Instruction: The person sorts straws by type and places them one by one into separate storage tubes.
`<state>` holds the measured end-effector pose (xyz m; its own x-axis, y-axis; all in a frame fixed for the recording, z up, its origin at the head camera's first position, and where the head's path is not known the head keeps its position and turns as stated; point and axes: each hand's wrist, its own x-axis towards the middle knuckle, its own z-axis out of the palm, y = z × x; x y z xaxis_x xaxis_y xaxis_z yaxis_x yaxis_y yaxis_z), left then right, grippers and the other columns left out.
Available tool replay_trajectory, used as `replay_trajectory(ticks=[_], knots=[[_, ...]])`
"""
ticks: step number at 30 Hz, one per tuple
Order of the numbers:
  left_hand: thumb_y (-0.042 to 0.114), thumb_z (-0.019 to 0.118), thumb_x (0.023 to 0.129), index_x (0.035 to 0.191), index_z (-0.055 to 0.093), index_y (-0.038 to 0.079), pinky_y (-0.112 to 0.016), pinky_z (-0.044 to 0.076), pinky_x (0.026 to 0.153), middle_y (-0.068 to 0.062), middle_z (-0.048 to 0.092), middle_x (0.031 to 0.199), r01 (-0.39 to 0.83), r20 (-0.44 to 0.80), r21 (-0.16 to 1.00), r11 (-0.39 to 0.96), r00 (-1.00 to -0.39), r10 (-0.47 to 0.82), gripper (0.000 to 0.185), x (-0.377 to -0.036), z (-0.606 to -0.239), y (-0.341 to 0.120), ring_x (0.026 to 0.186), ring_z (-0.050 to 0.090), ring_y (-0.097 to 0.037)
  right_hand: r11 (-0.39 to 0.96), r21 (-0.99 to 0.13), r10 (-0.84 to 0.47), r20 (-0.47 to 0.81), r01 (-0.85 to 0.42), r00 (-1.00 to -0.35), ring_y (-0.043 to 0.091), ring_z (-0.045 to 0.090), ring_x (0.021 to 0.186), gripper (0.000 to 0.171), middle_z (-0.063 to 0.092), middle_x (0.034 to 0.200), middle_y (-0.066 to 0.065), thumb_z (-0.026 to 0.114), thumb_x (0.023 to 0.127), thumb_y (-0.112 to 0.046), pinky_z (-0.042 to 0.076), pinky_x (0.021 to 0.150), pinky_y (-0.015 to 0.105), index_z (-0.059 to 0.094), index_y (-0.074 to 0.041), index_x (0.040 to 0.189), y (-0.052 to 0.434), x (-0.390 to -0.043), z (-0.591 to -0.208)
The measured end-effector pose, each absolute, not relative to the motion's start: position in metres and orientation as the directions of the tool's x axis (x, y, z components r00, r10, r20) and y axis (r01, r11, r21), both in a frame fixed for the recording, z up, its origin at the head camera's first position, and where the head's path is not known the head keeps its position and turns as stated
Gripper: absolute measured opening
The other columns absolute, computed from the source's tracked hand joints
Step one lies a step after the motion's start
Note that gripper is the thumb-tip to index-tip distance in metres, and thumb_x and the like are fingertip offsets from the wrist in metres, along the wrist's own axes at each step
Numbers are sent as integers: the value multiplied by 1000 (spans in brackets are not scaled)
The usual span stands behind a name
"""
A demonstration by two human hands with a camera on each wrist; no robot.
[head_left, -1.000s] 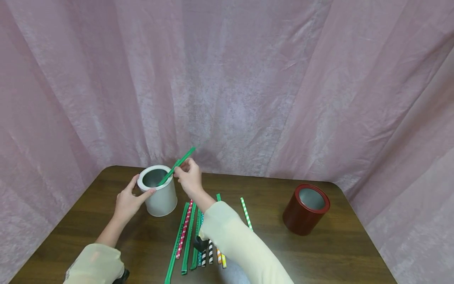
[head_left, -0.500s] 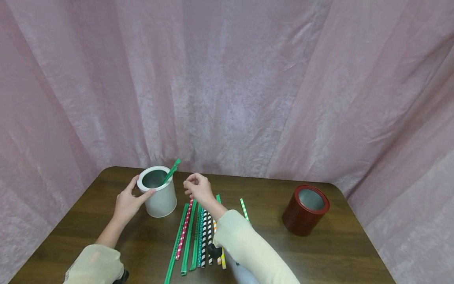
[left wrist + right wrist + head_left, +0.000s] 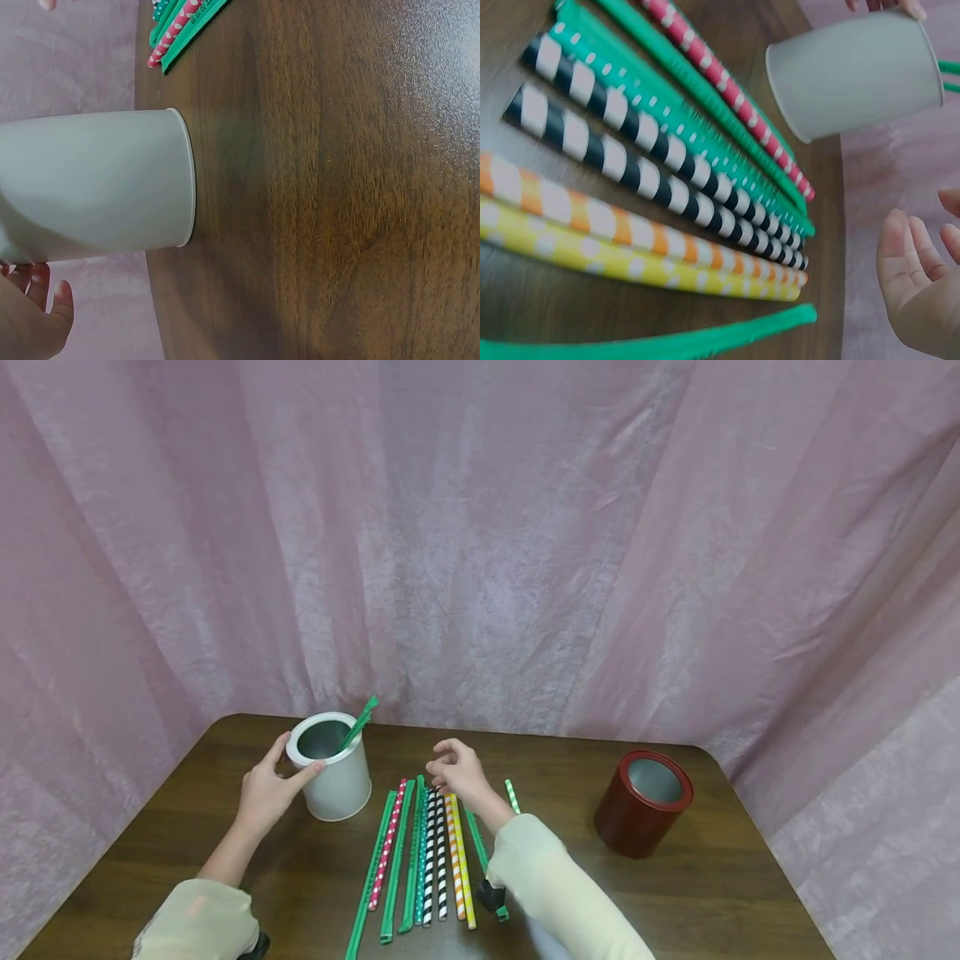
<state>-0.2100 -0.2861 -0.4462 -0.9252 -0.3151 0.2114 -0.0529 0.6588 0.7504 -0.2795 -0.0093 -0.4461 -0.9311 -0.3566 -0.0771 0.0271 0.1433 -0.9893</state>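
Observation:
My left hand [image 3: 267, 787] grips the white can [image 3: 339, 785] near its rim, thumb at the front and fingers at the left side. The can stands upright at the table's back left. Green-wrapped straws [image 3: 360, 722] lean out over its right rim. My right hand [image 3: 462, 774] hovers with fingers loosely bent and nothing between them, just above the far ends of a row of straws. That row holds green-wrapped straws [image 3: 398, 860], a pink dotted straw [image 3: 387, 847], black-and-white striped straws [image 3: 441, 860], an orange striped straw [image 3: 455, 868] and a yellow dotted straw [image 3: 463, 868].
A dark red can [image 3: 637, 814] stands at the right of the brown wooden table [image 3: 712, 893]. Under my right forearm lie another green-wrapped straw [image 3: 476, 843] and a green-and-white striped straw [image 3: 512, 795], both partly hidden. A pink curtain [image 3: 480, 543] hangs behind the table.
My right hand lets go of a green-wrapped straw, which drops into the white can, then moves right and towards me over the row. The left hand stays on the can.

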Motion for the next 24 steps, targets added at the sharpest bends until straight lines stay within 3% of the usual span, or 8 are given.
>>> replay_trajectory(ticks=[4, 11, 24], knots=[[48, 62, 76, 139, 24, 7, -49, 41, 79, -26, 40, 131, -67, 194, 755, 652, -928, -319, 84, -209, -446, -287, 105, 48, -39, 183, -982, -369, -111, 45, -923, 12, 54, 60, 34, 57, 86, 8, 58, 83, -8, 50, 56, 34, 47, -5, 114, 1, -281, -453], [47, 62, 76, 140, 23, 8, -53, 40, 84, -26, 37, 134, -72, 182, 763, 642, -929, -321, 85, -208, -445, -288, 110, 45, -44, 268, -962, -369, -155, 55, -916, 27, 58, 75, 44, 55, 92, 11, 61, 81, -10, 51, 68, 48, 43, -6, 122, 17, -281, -467], [47, 62, 77, 140, 23, 6, -52, 41, 82, -27, 39, 132, -58, 199, 758, 650, -928, -315, 84, -207, -448, -290, 109, 46, -44, 393, -919, -350, -165, 15, -922, 16, 51, 59, 50, 54, 82, 9, 60, 79, -5, 50, 50, 33, 41, -2, 125, 31, -282, -490]])
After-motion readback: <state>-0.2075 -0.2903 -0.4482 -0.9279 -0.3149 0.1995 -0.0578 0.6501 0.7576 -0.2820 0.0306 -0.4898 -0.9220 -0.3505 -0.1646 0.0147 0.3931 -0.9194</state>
